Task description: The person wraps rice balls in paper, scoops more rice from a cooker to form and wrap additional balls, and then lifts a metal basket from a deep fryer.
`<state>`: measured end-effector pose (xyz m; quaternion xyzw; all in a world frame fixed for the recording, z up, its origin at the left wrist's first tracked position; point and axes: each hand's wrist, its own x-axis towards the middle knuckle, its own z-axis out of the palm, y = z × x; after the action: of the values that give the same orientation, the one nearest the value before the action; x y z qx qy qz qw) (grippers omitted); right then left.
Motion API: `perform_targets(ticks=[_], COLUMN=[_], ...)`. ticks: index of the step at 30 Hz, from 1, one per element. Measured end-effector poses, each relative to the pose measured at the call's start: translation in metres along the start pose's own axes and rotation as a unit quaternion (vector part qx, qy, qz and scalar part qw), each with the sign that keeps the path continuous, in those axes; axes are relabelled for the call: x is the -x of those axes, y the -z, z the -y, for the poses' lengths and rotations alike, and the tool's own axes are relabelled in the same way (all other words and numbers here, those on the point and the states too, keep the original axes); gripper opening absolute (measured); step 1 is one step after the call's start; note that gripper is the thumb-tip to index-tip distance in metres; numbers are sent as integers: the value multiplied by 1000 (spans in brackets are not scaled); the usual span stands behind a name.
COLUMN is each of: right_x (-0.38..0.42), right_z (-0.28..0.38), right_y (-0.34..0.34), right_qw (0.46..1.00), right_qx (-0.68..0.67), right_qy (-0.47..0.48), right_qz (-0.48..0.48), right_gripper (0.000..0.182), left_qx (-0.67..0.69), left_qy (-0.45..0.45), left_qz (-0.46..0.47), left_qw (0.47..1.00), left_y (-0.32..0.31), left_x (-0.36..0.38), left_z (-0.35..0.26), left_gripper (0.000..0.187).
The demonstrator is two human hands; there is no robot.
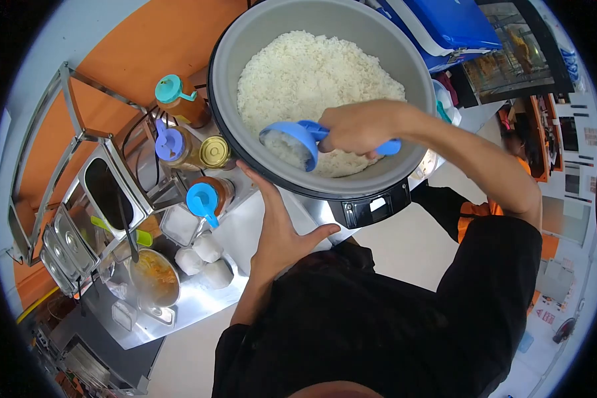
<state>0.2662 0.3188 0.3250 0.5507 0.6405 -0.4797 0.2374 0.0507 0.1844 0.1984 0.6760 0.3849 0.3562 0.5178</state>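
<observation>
Two hands. Right hand point(355, 129): fingers curled around the handle of the blue scoop point(300, 136). Left hand point(277, 242): thumb spread wide, fingertips at the rice cooker's point(226, 86) outer edge, 8 o'clock. Scoop loaded, inside cooker at 7 o'clock, among white rice point(312, 69). Outside: teal-capped bottle point(182, 106), 9 o'clock; blue-capped bottle point(205, 199), 8 o'clock.

The right arm point(501, 172) is bent at the elbow point(529, 199), and its forearm point(458, 140) crosses toward the left, in front of the body. The right hand point(357, 127) is closed in a grip, with its back turned mostly upward. The left arm point(252, 298) reaches forward, less far than the right one. The left hand point(277, 239) is open: its fingers point(264, 184) point forward, close together, while the thumb point(320, 234) spreads widely toward the right.
</observation>
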Motion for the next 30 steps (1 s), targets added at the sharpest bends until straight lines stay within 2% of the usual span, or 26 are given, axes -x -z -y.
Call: perform_targets(ticks=[2,4,5,6,8,10,13,14,16,19,20,22,26,28,29,30], right_x=[6,17,-6,-17,-26,-27,-32,-33,-44,-105,-96,-80,-68,-66,-67,-71], right_z=[-6,-10,-48,-53,-42,-42,-62,-65,-74,-109,-92,-52,-8,12,8,3], right_y=[11,26,23,13,6,25,69,75,78,65,65,73,79,73,71,69], right_qw=[999,996,941,940,869,883,814,812,791,774,775,927,946,943,944,921], right_qx=[-25,-5,143,144,162,147,223,224,282,271,271,102,81,169,163,247], right_qy=[-16,1,124,124,132,98,50,50,-17,8,9,-23,-15,-34,-36,31], right_qz=[25,-85,-282,-283,-449,-435,-534,-537,-543,-572,-571,-360,-314,-284,-284,-299], right_gripper=[40,40,34,34,31,26,23,23,26,27,27,29,31,31,31,31], left_qx=[-5,-15,-14,-10,-9,-30,-29,-30,-40,-40,-40,-49,-60,-32,-33,-40], left_qy=[-1,5,5,-8,-30,-37,-35,-39,-33,-36,-35,-31,-37,-56,-55,-51], left_qz=[12,16,16,10,6,13,9,8,10,15,15,29,23,15,22,13], left_qw=[1000,1000,1000,1000,999,999,999,999,999,998,998,998,997,998,998,998], left_y=[1,2,2,0,1,0,-1,-1,0,3,4,7,7,6,5,4], left_x=[3,5,6,6,3,6,4,4,5,3,4,4,4,7,7,8], left_z=[6,10,13,15,17,17,16,16,18,15,14,11,8,18,22,26], left_gripper=[164,161,161,159,158,156,156,156,156,156,156,156,152,149,149,147])
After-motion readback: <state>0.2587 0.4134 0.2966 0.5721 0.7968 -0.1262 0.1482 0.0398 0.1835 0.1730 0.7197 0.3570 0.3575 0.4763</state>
